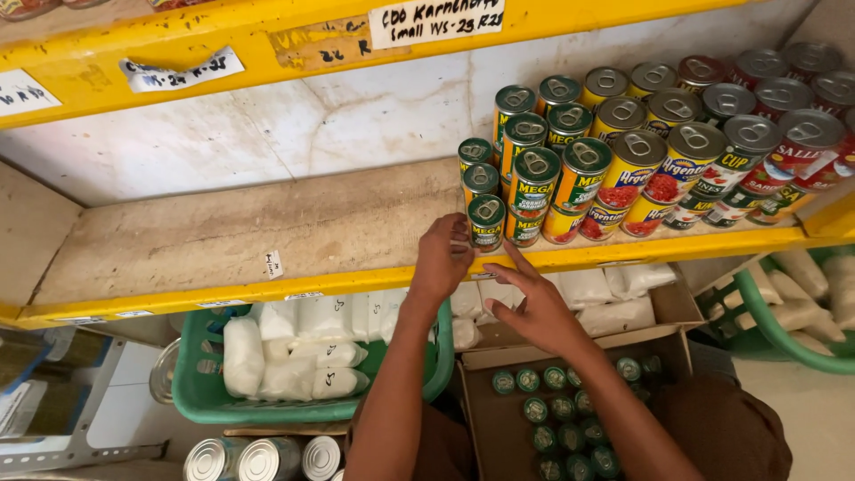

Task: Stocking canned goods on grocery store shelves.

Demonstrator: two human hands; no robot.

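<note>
Pinching a small green-labelled can (486, 223) with my left hand (443, 260), fingertips closed round its side at the front of the wooden shelf (223, 236), bottom of the little green stack. Feels like it'd be rigid, smooth metal, a bit slick and heavier than it looks, so gripping round the body beats grabbing the rim. My right hand (533, 307) is empty, fingers spread, index pointing up at the yellow shelf edge (356, 282) just beside the can. Both forearms reach up from below, over the cardboard box (663, 347) of more small cans.
</note>
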